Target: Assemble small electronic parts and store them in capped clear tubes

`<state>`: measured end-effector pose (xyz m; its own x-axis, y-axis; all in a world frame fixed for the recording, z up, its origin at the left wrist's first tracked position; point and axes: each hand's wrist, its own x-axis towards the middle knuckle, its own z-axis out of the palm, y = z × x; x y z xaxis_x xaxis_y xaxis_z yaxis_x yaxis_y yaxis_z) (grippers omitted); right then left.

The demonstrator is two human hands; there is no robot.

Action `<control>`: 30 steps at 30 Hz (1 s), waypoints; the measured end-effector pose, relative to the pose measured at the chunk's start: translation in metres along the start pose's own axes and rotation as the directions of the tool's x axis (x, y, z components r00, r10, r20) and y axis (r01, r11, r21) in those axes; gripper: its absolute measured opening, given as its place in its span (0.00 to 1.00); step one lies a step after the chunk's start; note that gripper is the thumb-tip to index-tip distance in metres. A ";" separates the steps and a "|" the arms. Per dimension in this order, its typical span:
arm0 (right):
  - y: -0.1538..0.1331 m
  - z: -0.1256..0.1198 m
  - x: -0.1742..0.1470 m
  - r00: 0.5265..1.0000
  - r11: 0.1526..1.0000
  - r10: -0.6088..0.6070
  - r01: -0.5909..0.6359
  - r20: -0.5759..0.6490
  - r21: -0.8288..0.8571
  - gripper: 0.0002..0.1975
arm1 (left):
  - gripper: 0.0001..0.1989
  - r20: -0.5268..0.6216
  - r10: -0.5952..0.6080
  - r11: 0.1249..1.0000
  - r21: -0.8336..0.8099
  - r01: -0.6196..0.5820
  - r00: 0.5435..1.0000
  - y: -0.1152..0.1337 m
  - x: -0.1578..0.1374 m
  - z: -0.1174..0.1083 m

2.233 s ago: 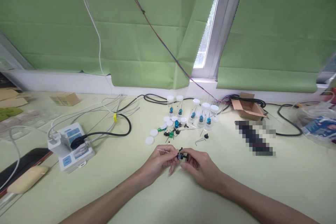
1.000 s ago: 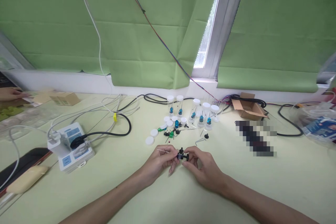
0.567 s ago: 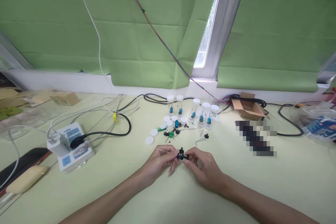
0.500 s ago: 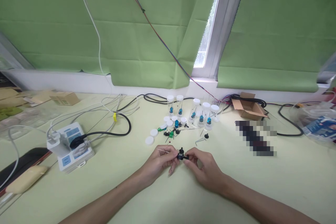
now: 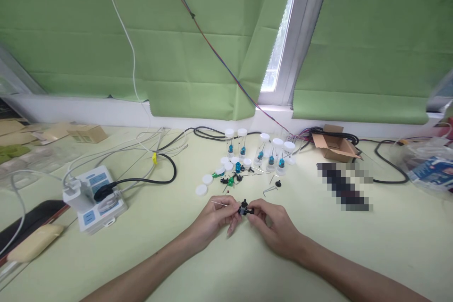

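Observation:
Between my two hands is a small black fitting (image 5: 244, 208) with a round knob on top and a stub to the right; its exact kind does not show. My left hand (image 5: 216, 219) is closed on its left side, and a thin metal needle (image 5: 219, 203) juts out leftward from the same fingers. With thumb and forefinger, my right hand (image 5: 274, 224) pinches the stub on the right. Just beyond lie green and black small parts (image 5: 230, 181), a blue part (image 5: 238, 167), a black knob-like piece (image 5: 278, 183) and bent hex keys (image 5: 271, 190).
Several clear tubes with white caps (image 5: 271, 155) stand behind, blue parts inside. Loose white caps (image 5: 201, 190) lie at left. A power strip (image 5: 102, 198) with cables (image 5: 175, 170) sits further left. An open cardboard box (image 5: 334, 147) and a plastic bag (image 5: 430, 165) are at right.
Almost nothing differs. Both hands keep their places and their hold on the black fitting, which looks turned very slightly.

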<state>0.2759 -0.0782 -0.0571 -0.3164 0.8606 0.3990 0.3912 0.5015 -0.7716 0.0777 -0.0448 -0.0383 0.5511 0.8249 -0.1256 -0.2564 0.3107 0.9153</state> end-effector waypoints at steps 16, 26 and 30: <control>0.001 0.000 -0.002 0.999 0.999 0.013 -0.011 0.041 -0.041 0.04 | 0.14 -0.008 -0.001 1.000 -0.001 0.001 1.000 0.000 0.001 0.000; -0.003 -0.001 0.000 0.998 0.999 0.025 -0.023 0.063 -0.035 0.03 | 0.13 -0.009 -0.001 1.000 -0.007 0.001 1.000 0.001 0.000 0.000; -0.003 -0.001 0.001 0.998 0.999 0.016 -0.014 0.057 -0.037 0.04 | 0.14 -0.009 -0.003 1.000 -0.009 0.003 1.000 0.001 0.001 0.001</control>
<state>0.2756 -0.0792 -0.0536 -0.3587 0.8621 0.3580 0.4273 0.4927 -0.7581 0.0787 -0.0440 -0.0377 0.5448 0.8281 -0.1320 -0.2619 0.3176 0.9113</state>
